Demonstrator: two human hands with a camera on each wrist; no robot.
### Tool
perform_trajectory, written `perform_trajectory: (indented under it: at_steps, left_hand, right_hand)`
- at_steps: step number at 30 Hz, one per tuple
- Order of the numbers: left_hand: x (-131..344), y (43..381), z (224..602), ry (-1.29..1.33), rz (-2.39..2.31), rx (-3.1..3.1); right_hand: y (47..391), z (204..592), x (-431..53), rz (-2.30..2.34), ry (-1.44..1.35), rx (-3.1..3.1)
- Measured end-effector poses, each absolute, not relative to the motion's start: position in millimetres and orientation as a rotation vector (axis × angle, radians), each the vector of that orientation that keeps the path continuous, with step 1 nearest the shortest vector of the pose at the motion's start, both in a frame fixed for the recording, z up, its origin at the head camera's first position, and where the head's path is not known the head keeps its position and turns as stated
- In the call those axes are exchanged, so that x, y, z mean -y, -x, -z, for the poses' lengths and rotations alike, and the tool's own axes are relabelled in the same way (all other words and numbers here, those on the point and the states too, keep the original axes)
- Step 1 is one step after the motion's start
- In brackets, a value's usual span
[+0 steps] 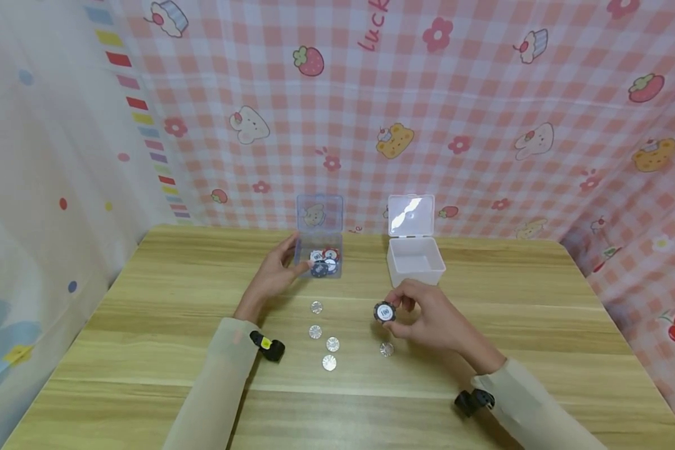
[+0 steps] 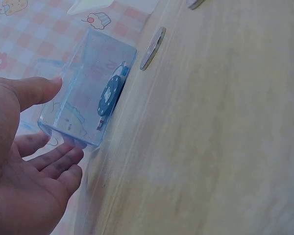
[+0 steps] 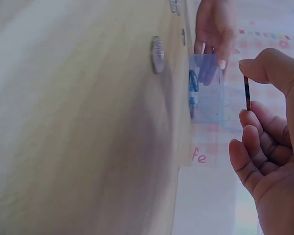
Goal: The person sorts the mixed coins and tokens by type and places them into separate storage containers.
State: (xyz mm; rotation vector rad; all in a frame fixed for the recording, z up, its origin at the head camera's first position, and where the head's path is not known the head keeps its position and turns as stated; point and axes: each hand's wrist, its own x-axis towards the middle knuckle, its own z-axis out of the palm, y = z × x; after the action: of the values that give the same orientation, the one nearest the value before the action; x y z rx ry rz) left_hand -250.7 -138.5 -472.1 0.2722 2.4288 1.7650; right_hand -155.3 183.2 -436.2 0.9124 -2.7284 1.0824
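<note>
My right hand [image 1: 427,315] pinches a black poker chip [image 1: 385,312] marked 100 between thumb and fingertips, above the table. In the right wrist view, that chip [image 3: 247,93] appears edge-on. At the left side of a clear bluish plastic box [image 2: 83,117], my left hand [image 1: 274,272] holds it, with the thumb at the front and the fingers along the side. The box's lid is raised; inside lie black, red and white poker chips [image 1: 319,269]. Just beyond my right hand stands a white box [image 1: 416,278], its lid up and nothing visible inside.
Several silver coins [image 1: 315,332] lie on the wooden table [image 1: 174,375] in front of the clear box. Another silver coin [image 1: 386,349] rests just below the right hand. A pink checked cloth [image 1: 360,125] hangs behind the table.
</note>
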Motion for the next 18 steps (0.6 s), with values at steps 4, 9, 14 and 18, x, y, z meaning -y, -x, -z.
perform_trajectory:
  at_steps: [4, 9, 14, 18]
  left_hand:
    - [137.6, 250.4, 471.5, -0.268, -1.757, -2.435]
    - [137.2, 250.5, 470.6, -0.268, -1.768, -2.429]
    - [137.5, 250.4, 470.9, -0.26, -1.761, -2.431]
    - [138.1, 250.6, 471.5, -0.256, -1.759, -2.431]
  right_hand:
    - [162.3, 432.6, -174.9, -1.093, -0.874, 2.711]
    - [172.0, 429.8, -164.5, -1.091, -0.846, 2.67]
    - [182.2, 424.0, -152.3, -1.075, -0.806, 2.651]
    - [190.5, 418.5, -142.7, -1.093, -0.78, 2.643]
